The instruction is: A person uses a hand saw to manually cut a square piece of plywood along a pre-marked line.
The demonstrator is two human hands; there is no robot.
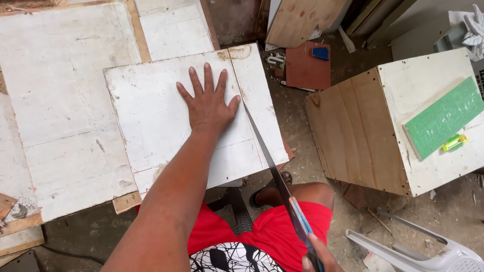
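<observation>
Sawdust-strewn floor, one white board [166,121] under flat spread left hand [207,103], right hand [322,257] grip clenched round one handsaw [275,176].

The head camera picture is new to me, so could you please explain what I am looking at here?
This one picture comes from a camera worn on a person's head, looking down at their own two bare hands. The left hand lies flat, fingers spread, on a white painted board that rests on larger white panels. The right hand grips the handle of a handsaw, whose blade lies along a cut line near the board's right edge. To the right stands a plywood box with a green sheet on top.
</observation>
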